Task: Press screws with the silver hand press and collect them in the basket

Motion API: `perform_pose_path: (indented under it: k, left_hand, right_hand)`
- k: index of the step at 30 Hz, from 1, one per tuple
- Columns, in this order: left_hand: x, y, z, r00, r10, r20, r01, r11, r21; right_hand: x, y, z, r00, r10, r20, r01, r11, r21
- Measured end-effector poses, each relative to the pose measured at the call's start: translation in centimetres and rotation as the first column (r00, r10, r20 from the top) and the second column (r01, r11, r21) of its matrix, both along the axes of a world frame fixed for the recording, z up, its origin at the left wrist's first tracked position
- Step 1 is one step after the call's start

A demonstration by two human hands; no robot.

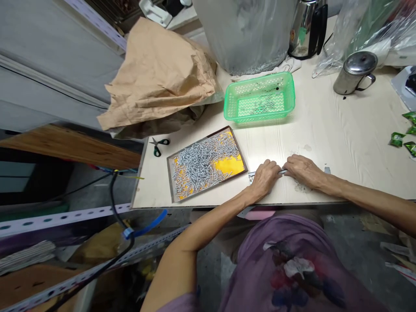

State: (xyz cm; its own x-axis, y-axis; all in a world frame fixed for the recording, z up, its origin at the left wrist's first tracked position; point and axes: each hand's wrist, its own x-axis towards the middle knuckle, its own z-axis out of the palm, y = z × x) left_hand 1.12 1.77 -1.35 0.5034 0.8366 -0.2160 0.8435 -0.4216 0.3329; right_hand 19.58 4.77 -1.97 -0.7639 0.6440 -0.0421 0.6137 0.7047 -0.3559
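Both my hands are close together near the front edge of the table. My left hand [266,178] is closed, its fingers curled over a narrow metal piece [282,172] that shows in the gap between my hands. A flat metal end with holes [251,177] sticks out to the left from under this hand; whether it belongs to the same piece is hidden. My right hand [303,172] is closed too, pinching the right end of the metal piece. Just left of my hands lies a shallow tray [208,194] with a yellow bottom, holding many small silvery metal pins [198,160].
Behind my hands stands a green plastic basket [227,113] with some pins inside. Green-handled scissors [158,145] lie left of the tray. Brown paper [162,73] is crumpled at back left. A steel mug [352,76], a kettle [305,32] and green wrapped packets [397,139] are farther right.
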Motion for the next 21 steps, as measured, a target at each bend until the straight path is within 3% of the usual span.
perform_pose_path:
  k: [6, 9, 12, 18, 21]
  left_hand:
    - [0.0, -2.7, -1.7, 0.989, 0.075, 0.124, -0.095, 0.981, 0.169]
    - [0.8, -4.9, -3.0, 0.976, 0.014, 0.218, -0.063, 0.974, 0.22]
    - [1.9, -6.8, -3.8, 0.966, -0.043, 0.256, -0.01, 0.979, 0.202]
    - [3.1, -8.0, -3.6, 0.954, -0.033, 0.299, -0.014, 0.988, 0.153]
    - [3.1, -7.7, -3.3, 0.951, -0.02, 0.307, -0.037, 0.983, 0.18]
  right_hand:
    - [1.6, 2.3, 0.3, 0.992, 0.095, -0.084, -0.1, 0.994, -0.052]
    - [2.1, 3.3, 0.1, 0.989, 0.119, -0.085, -0.123, 0.991, -0.044]
    - [1.7, 3.9, -0.1, 0.997, 0.057, -0.058, -0.057, 0.998, 0.013]
    - [-0.7, 6.5, 0.5, 0.999, -0.002, 0.04, -0.001, 0.998, 0.07]
    - [-2.9, 5.5, 1.7, 0.997, 0.025, 0.07, -0.034, 0.991, 0.133]
